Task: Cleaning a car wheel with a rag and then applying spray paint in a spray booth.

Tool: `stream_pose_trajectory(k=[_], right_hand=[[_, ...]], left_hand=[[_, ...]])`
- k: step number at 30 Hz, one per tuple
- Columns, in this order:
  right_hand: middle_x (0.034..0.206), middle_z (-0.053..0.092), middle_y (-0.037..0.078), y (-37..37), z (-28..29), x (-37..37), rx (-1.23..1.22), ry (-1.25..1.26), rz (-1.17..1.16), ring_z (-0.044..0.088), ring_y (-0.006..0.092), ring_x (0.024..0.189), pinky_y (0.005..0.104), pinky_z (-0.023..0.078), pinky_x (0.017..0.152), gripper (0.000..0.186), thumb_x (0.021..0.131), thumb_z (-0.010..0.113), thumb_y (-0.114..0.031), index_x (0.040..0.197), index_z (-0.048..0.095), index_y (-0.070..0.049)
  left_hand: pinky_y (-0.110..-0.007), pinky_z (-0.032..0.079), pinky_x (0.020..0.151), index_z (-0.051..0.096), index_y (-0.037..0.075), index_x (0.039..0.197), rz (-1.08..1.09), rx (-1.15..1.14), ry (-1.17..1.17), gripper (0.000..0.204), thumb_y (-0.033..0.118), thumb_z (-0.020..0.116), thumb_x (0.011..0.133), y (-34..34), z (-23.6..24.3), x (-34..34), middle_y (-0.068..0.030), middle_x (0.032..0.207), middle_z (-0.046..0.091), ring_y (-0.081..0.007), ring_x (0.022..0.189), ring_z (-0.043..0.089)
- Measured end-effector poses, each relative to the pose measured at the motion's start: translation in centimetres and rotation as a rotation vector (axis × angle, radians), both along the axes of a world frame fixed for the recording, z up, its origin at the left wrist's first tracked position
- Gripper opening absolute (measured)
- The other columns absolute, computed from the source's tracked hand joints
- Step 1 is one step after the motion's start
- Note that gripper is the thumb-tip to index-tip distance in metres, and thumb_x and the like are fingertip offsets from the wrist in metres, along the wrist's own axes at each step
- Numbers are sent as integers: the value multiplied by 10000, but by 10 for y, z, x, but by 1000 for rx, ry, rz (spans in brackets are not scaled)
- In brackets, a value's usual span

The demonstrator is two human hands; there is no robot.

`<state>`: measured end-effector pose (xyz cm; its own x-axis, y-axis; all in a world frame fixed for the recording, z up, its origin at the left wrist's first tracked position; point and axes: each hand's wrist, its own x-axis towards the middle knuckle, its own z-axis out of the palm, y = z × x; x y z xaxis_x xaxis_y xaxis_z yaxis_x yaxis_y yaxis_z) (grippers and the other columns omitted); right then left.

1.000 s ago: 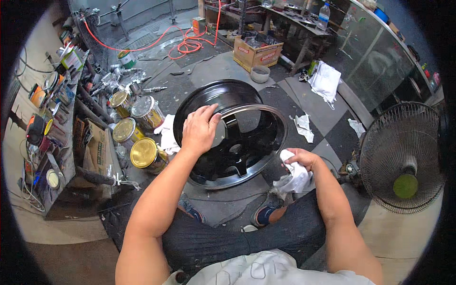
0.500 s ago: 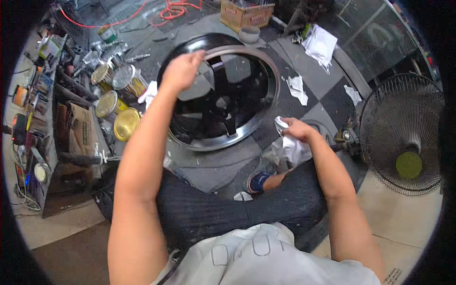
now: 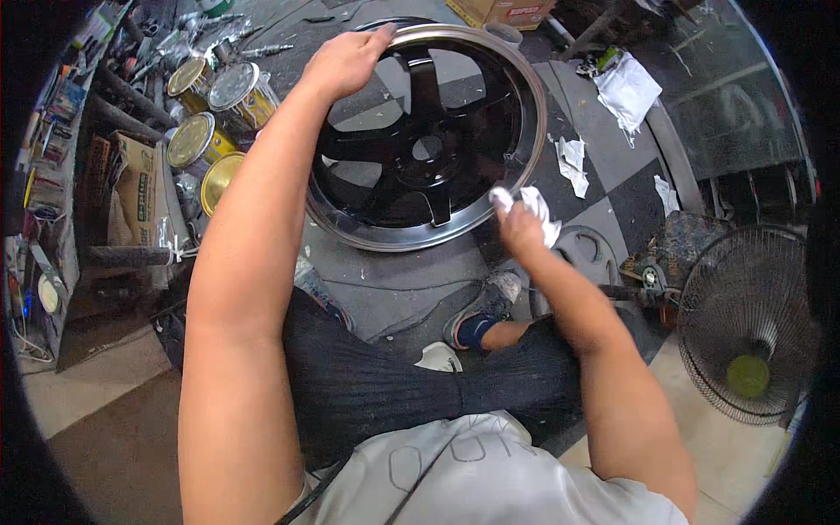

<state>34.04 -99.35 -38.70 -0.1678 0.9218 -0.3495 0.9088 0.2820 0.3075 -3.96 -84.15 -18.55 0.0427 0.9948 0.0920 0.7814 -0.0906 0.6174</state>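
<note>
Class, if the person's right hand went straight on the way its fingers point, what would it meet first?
Probably the silver rim of the black wheel, just up and left of the right hand. Depth is unclear: the white cloth it holds may already touch.

Shirt (image 3: 477, 477), upper cardboard box (image 3: 500, 12) and left carton (image 3: 140, 188) bear lettering.
</note>
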Motion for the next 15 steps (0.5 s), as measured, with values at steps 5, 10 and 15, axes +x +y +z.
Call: stream_pose_trajectory(k=[5,10,15], right_hand=[[1194,692,292,-75,-22,-98,-517,496,-43,694,464,1059,567,542,949,772,977,489,-153,1653,124,-73],[1082,736,171,19,0,-8,-265,-9,13,753,325,943,467,609,793,635,1010,505,-163,1610,310,-231],[1158,717,232,33,-6,-2,-182,5,-106,734,336,1037,468,578,892,677,1022,464,-145,1644,201,-206]], left_hand=[[-500,465,1064,729,163,1265,5,-4,35,648,638,353,1037,4,5,13,-224,1251,696,-425,1216,626],[-502,490,974,740,94,1188,1,80,17,717,675,351,1030,7,-3,8,-258,1132,716,-466,1115,650],[-497,496,979,732,65,1184,35,133,61,646,595,394,1034,13,-15,-6,-267,1116,715,-454,1120,656]])
